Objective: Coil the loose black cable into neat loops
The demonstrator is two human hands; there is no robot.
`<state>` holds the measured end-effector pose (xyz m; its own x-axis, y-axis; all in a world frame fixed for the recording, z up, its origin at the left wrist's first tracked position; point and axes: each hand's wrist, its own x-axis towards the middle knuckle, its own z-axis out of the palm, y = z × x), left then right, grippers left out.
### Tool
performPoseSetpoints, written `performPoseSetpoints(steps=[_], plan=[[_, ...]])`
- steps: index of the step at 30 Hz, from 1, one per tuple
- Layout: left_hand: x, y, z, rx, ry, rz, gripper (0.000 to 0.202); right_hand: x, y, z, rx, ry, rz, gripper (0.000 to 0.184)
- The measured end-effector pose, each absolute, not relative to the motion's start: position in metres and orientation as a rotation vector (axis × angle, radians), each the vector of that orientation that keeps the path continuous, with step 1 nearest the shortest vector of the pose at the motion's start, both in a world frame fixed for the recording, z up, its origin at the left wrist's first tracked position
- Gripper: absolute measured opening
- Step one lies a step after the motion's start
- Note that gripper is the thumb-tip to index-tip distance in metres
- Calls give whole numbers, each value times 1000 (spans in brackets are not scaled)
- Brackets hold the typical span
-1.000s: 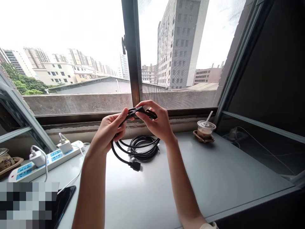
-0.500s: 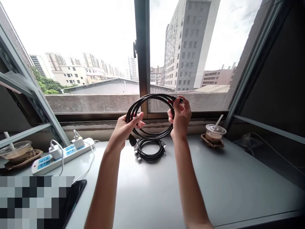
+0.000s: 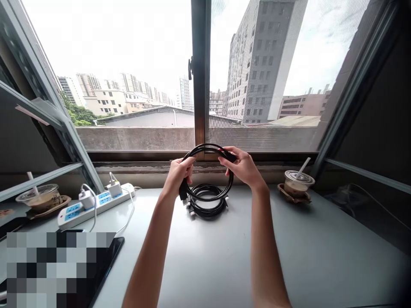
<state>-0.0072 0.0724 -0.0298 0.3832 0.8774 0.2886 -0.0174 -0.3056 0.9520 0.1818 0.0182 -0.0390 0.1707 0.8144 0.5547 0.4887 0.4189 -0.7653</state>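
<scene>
Between my hands a coiled black cable (image 3: 212,198) is held up as a ring, tilted toward me. My left hand (image 3: 180,174) is closed around the ring's left side, and a black plug (image 3: 183,189) hangs just below those fingers. On the opposite side, my right hand (image 3: 242,167) pinches the loops near a second black plug end (image 3: 231,156). Beneath the ring, a stack of coiled black cables (image 3: 207,215) lies on the grey table, partly hidden by the held loops. Silvery connectors (image 3: 192,211) stick out at the stack's left and right edges.
A white power strip (image 3: 99,205) with two chargers and white cords stands at the left. Lidded drink cups sit on cardboard holders, one at the right (image 3: 298,183) and one at the left (image 3: 40,199). A black tablet-like device (image 3: 111,261) lies front left. A window (image 3: 201,107) rises behind.
Both hands have lowered the held coil toward the stack on the table. The loops look gathered into a tighter, smaller ring, and my right hand has turned over the coil's upper right side.
</scene>
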Motion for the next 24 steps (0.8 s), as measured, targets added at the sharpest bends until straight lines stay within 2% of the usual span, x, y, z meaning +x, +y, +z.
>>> performPoseSetpoints(steps=[6,10,16,24], plan=[[-5,114,-70,1771,1006,688,32,200,52,-75,-1464,-1500,649,33],[1,138,-102,1888,1258,629,16,202,77,-110,-1645,-1479,741,29],[7,148,-135,2009,1626,493,22,195,108,-155,-1886,-1502,693,27],[12,138,-129,2083,1698,371,25,213,120,-169,-1968,-1603,604,29]])
